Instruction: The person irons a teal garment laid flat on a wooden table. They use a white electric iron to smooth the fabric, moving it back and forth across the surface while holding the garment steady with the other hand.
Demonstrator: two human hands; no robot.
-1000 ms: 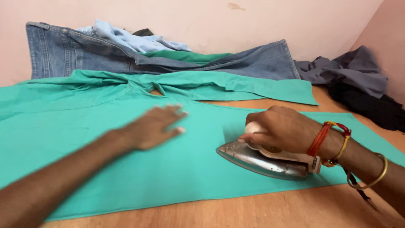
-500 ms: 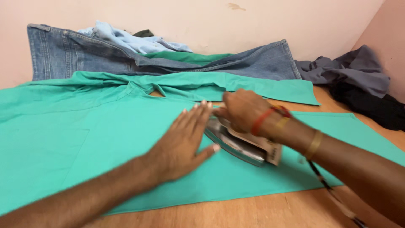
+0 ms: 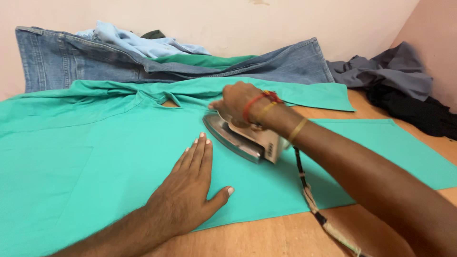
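The green shirt (image 3: pixel 119 157) lies spread flat across the wooden table (image 3: pixel 266 233), covering most of it from the near edge to the far clothes pile. Nearest you, your left hand (image 3: pixel 190 190) rests palm down on the cloth, fingers straight and close together, thumb stretched out to the side, holding nothing. Just beyond its fingertips sits the metal iron (image 3: pixel 238 135), soleplate down on the shirt with its pointed nose aimed toward the collar (image 3: pixel 166 97). Your right hand (image 3: pixel 240 102) is wrapped tight around the iron's handle, with red and yellow threads and a gold bangle at the wrist. The iron's braided cord (image 3: pixel 309 197) trails back from its heel, across the shirt and onto the bare wood by your right forearm. Farther off, the shirt's collar and folded upper edge lie bunched. Behind them a pair of blue jeans (image 3: pixel 95 59) stretches along the pink wall (image 3: pixel 214 19), with a pale blue garment (image 3: pixel 133 43) heaped on top. In the far right corner dark grey and black clothes (image 3: pixel 400 81) lie crumpled
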